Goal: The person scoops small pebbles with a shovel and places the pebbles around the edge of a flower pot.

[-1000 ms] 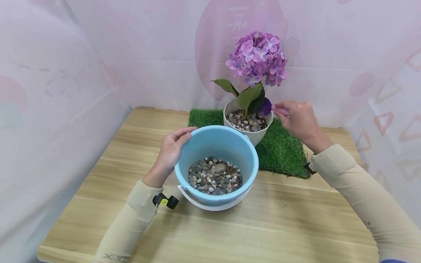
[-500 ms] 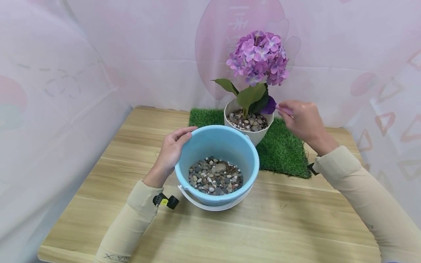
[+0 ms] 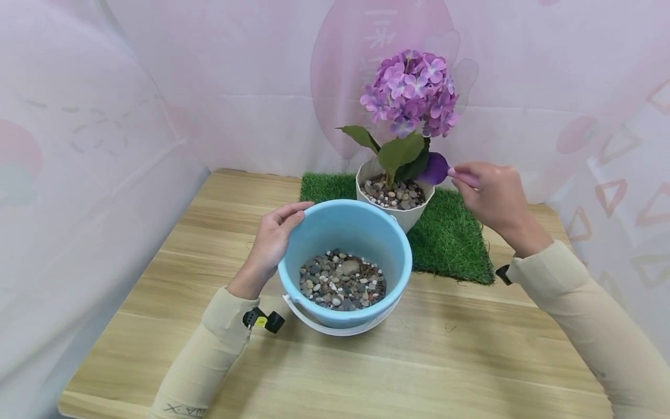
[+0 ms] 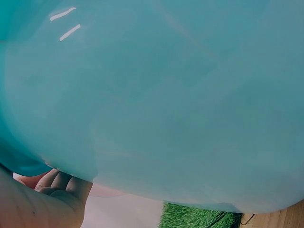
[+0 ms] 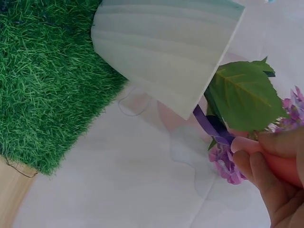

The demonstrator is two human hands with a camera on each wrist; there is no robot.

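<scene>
My right hand (image 3: 494, 195) grips the pink handle of a small purple scoop (image 3: 435, 169). The scoop's head is at the right rim of a white flowerpot (image 3: 403, 216), just beside the leaves. In the pot stand a purple hydrangea (image 3: 410, 93) and a layer of pebbles (image 3: 389, 196). My left hand (image 3: 274, 238) holds the left rim of a light blue bucket (image 3: 389, 244), thumb on the rim. Mixed pebbles (image 3: 342, 282) cover the bucket's bottom. In the left wrist view the bucket's wall (image 4: 166, 104) fills most of the picture.
The pot stands on a green artificial grass mat (image 3: 458, 250) at the back of the wooden table (image 3: 445, 361). The bucket's white handle (image 3: 345, 331) hangs down in front. A pale printed cloth (image 3: 251, 70) encloses the back and sides.
My right hand has drawn the scoop a little to the right, so more of its purple head shows at the pot's rim. The left hand and the bucket stay put.
</scene>
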